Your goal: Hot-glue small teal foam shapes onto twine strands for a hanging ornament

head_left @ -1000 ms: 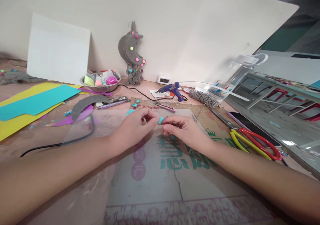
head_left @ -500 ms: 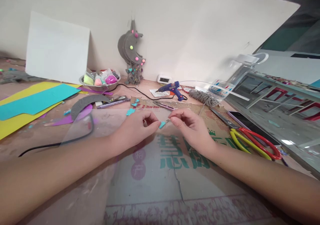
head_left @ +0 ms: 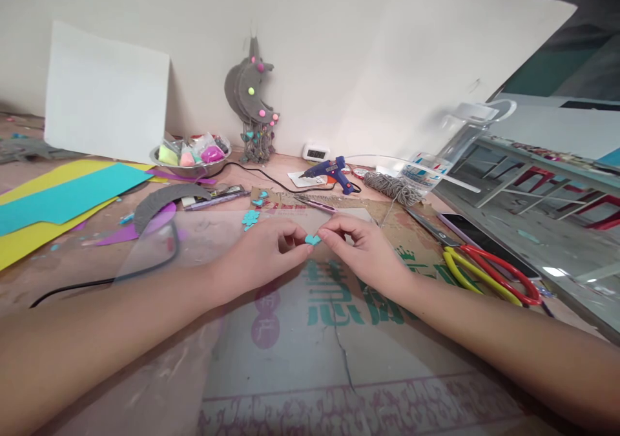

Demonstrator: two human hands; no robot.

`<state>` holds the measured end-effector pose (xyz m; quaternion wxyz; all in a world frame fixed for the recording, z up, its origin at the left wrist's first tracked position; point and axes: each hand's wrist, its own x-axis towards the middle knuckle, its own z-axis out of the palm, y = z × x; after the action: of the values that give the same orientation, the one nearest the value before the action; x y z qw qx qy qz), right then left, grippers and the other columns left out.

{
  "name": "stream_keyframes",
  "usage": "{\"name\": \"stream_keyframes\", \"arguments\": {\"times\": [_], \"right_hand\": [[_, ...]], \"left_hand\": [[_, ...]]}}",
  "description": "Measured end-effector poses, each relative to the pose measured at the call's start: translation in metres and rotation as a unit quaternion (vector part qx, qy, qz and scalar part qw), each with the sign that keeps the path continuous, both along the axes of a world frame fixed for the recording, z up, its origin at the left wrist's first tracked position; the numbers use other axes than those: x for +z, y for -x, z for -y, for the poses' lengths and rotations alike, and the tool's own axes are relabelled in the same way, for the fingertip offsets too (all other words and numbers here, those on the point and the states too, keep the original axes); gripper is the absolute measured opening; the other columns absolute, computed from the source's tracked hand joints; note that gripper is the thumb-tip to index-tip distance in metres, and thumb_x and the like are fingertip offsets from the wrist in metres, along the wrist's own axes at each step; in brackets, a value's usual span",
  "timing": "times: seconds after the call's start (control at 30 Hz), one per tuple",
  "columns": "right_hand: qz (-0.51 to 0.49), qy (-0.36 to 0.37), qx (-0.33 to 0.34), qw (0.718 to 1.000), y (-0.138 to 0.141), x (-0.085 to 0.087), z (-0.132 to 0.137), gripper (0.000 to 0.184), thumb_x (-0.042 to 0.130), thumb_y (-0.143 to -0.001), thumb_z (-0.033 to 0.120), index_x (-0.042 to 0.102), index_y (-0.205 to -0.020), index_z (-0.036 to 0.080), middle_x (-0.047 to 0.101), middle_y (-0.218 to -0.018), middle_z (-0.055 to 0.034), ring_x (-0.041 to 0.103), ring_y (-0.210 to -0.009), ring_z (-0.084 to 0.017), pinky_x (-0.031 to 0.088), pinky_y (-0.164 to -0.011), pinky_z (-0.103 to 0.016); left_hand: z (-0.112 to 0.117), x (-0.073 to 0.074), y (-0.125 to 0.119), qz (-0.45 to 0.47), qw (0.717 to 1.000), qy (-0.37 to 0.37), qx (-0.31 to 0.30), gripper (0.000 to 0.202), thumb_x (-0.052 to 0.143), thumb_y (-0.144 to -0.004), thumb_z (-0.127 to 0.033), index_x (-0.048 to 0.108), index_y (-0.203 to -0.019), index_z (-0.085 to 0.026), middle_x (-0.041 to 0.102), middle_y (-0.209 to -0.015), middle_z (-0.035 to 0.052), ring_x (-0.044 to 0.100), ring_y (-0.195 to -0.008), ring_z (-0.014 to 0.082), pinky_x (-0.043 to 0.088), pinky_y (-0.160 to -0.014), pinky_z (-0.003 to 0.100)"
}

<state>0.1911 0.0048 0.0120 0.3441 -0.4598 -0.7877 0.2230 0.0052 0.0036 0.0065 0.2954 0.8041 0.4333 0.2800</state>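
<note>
A small turquoise heart-shaped piece (head_left: 312, 239) is pinched between my two hands over the cardboard. My left hand (head_left: 271, 245) grips its left side between thumb and forefinger. My right hand (head_left: 358, 245) pinches its right side, fingertips pressed close to it. Beneath both hands lie a clear plastic sheet (head_left: 165, 339) and printed cardboard (head_left: 411, 345). Beyond my left hand rest more turquoise cut pieces (head_left: 250, 218). A pen-like cutter (head_left: 316, 205) lies just past my fingers.
A blue glue gun (head_left: 334, 174) and a ball of grey cord (head_left: 394, 188) sit behind. Scissors (head_left: 498, 274) and a phone (head_left: 489, 245) lie right. Coloured foam sheets (head_left: 72, 197), a metal bowl (head_left: 191, 170) and a grey arch piece (head_left: 159, 207) are left. A moon ornament (head_left: 249, 97) hangs behind.
The turquoise piece has turned so that its heart shape faces the camera. My right hand has moved slightly left, closing onto the piece beside my left fingertips.
</note>
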Motion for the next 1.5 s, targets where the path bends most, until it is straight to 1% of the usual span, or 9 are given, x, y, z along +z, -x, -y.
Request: {"name": "stream_keyframes", "arguments": {"times": [0.47,0.67,0.77,0.9,0.97,1.1,1.2,1.33,1.5], "right_hand": [[-0.003,-0.015,0.011,1.0,0.003,-0.001,0.003,0.017,0.054,-0.084,0.025,0.062,-0.071,0.017,0.057,-0.068,0.0006,0.05,-0.062,-0.01,0.039,-0.057,-0.022],[-0.006,-0.068,-0.019,0.997,-0.017,0.012,-0.015,0.027,0.046,-0.089,0.034,0.066,-0.083,0.017,0.061,-0.073,-0.0015,0.056,-0.071,-0.014,0.044,-0.066,-0.026],[0.047,-0.105,-0.052,0.992,-0.035,0.018,-0.038,0.025,0.049,-0.087,0.036,0.066,-0.096,0.018,0.066,-0.091,-0.005,0.059,-0.08,-0.018,0.046,-0.073,-0.031],[0.213,-0.143,0.053,0.965,-0.049,0.008,-0.058,0.035,0.041,-0.091,0.03,0.056,-0.122,0.023,0.053,-0.13,-0.0076,0.045,-0.122,-0.023,0.035,-0.101,-0.04],[0.272,-0.141,0.083,0.948,-0.049,0.0,-0.06,0.037,0.037,-0.092,0.03,0.054,-0.125,0.024,0.046,-0.137,-0.0077,0.04,-0.128,-0.023,0.031,-0.105,-0.041],[0.287,-0.137,0.047,0.947,-0.047,-0.008,-0.058,0.027,0.044,-0.09,0.032,0.062,-0.105,0.018,0.063,-0.11,-0.0095,0.056,-0.103,-0.021,0.042,-0.09,-0.036],[0.292,-0.142,-0.002,0.946,-0.046,-0.006,-0.057,0.016,0.051,-0.086,0.028,0.061,-0.093,0.017,0.064,-0.089,-0.0075,0.058,-0.085,-0.021,0.045,-0.075,-0.033],[0.314,-0.153,0.001,0.937,-0.044,-0.001,-0.055,0.028,0.048,-0.086,0.021,0.056,-0.112,0.015,0.063,-0.097,-0.0107,0.058,-0.086,-0.021,0.045,-0.074,-0.033],[0.37,-0.163,0.023,0.914,-0.047,0.001,-0.057,0.03,0.045,-0.084,0.017,0.058,-0.111,0.015,0.061,-0.101,-0.0117,0.057,-0.089,-0.022,0.045,-0.078,-0.034]], "left_hand": [[0.0,-0.001,-0.001,0.002,1.0,-0.003,-0.002,0.023,0.047,-0.081,-0.03,0.055,-0.064,-0.017,0.053,-0.059,-0.0039,0.047,-0.057,0.0096,0.032,-0.052,0.022],[0.001,0.001,0.001,0.009,1.0,0.016,0.008,0.023,0.049,-0.081,-0.032,0.053,-0.063,-0.017,0.051,-0.057,-0.0048,0.045,-0.054,0.0086,0.03,-0.05,0.022],[0.0,0.0,0.002,0.005,1.0,0.01,0.007,0.026,0.049,-0.081,-0.034,0.052,-0.062,-0.017,0.051,-0.058,-0.0045,0.045,-0.055,0.0091,0.03,-0.051,0.022],[-0.001,-0.002,0.002,-0.005,1.0,0.006,0.005,0.027,0.048,-0.081,-0.035,0.051,-0.062,-0.017,0.049,-0.057,-0.0044,0.044,-0.055,0.0096,0.029,-0.051,0.023],[-0.001,-0.002,0.002,-0.006,1.0,0.008,0.003,0.027,0.047,-0.081,-0.036,0.051,-0.062,-0.017,0.048,-0.056,-0.0044,0.042,-0.054,0.0096,0.028,-0.05,0.023],[-0.002,-0.001,0.003,0.002,1.0,0.029,-0.002,0.028,0.045,-0.082,-0.036,0.051,-0.062,-0.017,0.047,-0.057,-0.0042,0.042,-0.053,0.0097,0.028,-0.05,0.023],[-0.003,-0.002,0.004,0.003,0.999,0.034,-0.002,0.029,0.044,-0.083,-0.038,0.054,-0.065,-0.017,0.048,-0.058,-0.0039,0.042,-0.054,0.0101,0.028,-0.05,0.023],[-0.004,-0.003,0.005,0.013,0.999,0.037,0.0,0.028,0.043,-0.084,-0.037,0.053,-0.067,-0.017,0.047,-0.058,-0.0039,0.042,-0.054,0.01,0.028,-0.049,0.023],[-0.002,-0.001,0.004,0.009,0.999,0.041,0.008,0.027,0.044,-0.084,-0.036,0.053,-0.066,-0.017,0.047,-0.056,-0.0044,0.042,-0.05,0.0093,0.028,-0.048,0.023]]}}
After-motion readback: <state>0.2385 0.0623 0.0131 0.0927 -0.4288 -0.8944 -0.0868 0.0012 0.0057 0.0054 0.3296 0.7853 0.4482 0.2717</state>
